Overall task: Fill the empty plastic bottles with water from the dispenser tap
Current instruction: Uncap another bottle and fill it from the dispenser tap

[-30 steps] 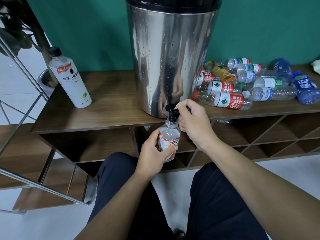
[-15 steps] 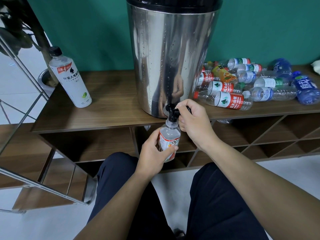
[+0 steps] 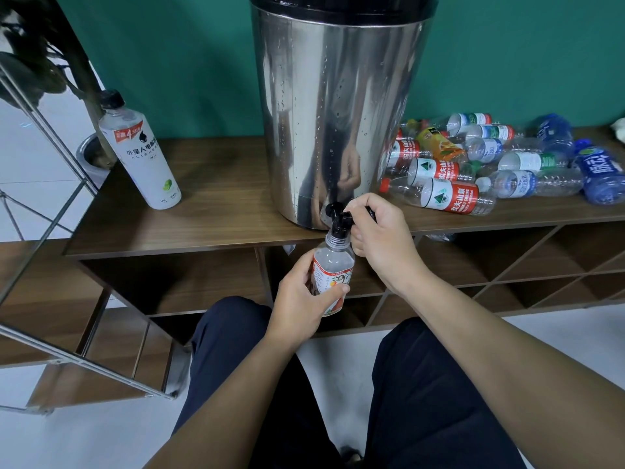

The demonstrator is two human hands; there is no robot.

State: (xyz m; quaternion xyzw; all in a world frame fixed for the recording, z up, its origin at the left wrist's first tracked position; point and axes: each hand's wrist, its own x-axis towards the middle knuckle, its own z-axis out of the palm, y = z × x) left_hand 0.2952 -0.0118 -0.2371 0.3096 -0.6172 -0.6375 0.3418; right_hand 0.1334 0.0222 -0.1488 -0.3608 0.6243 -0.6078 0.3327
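A tall steel water dispenser (image 3: 338, 113) stands on the wooden shelf top (image 3: 209, 211), its black tap (image 3: 338, 214) hanging over the front edge. My left hand (image 3: 297, 299) grips a small clear bottle with an orange-and-white label (image 3: 333, 269), holding it upright with its open neck right under the tap spout. My right hand (image 3: 382, 238) is curled round the black tap lever. A pile of empty plastic bottles (image 3: 487, 167) lies on its side to the right of the dispenser.
A tall white bottle with a black cap (image 3: 140, 154) stands at the shelf top's left end. A metal rack frame (image 3: 44, 184) slants across the left. Open cubbies (image 3: 507, 262) run below the shelf top. My dark-trousered knees (image 3: 422, 384) are below my hands.
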